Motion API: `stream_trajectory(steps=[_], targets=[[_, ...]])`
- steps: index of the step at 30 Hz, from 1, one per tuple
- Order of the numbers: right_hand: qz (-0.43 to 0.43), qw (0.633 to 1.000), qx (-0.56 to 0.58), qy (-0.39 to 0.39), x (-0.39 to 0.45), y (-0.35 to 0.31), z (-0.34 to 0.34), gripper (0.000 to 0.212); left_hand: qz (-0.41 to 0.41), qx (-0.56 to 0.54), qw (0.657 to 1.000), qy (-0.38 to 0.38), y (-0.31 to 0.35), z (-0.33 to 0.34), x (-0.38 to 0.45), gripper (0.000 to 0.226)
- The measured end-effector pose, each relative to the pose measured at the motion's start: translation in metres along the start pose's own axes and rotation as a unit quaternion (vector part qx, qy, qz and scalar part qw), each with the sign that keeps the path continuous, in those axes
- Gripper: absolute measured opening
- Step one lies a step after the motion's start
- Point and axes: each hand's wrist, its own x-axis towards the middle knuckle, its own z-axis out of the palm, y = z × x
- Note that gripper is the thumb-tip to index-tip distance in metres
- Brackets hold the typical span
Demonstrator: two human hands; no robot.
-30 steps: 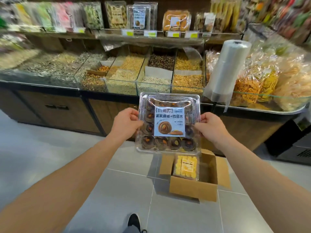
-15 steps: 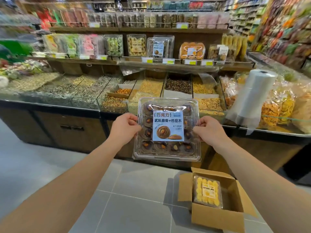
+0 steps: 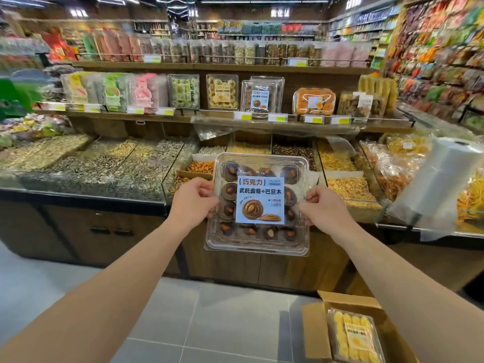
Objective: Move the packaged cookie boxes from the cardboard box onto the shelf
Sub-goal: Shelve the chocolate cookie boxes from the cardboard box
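Hands, left [image 3: 192, 203] and right [image 3: 326, 209], pinched the box [image 3: 258, 203] by its side edges, upright, facing the shelf [image 3: 183, 117] above and ahead, matching boxes [image 3: 262, 98] slightly right.

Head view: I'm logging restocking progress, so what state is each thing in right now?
Chocolate cookie box: lid closed, held upright in the air, label facing the camera.
Left hand: grips the box's left edge.
Right hand: grips the box's right edge.
Cardboard box: on the floor, flaps open.
Yellow cookie box: closed, in the cardboard box.
Matching box on shelf: standing upright.
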Motion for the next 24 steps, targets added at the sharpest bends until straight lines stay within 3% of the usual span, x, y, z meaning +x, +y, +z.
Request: stream_trajectory(steps=[15, 24], targets=[[-0.014, 1.000, 0.000, 0.022, 0.279, -0.026, 0.021, 0.016, 0.012, 0.032, 0.999, 0.036, 0.016, 0.049, 0.266, 0.018], [-0.039, 0.997, -0.027, 0.056, 0.403, -0.040, 0.029, 0.017, 0.005, 0.024, 0.999, 0.044, 0.021, 0.076, 0.391, 0.016]])
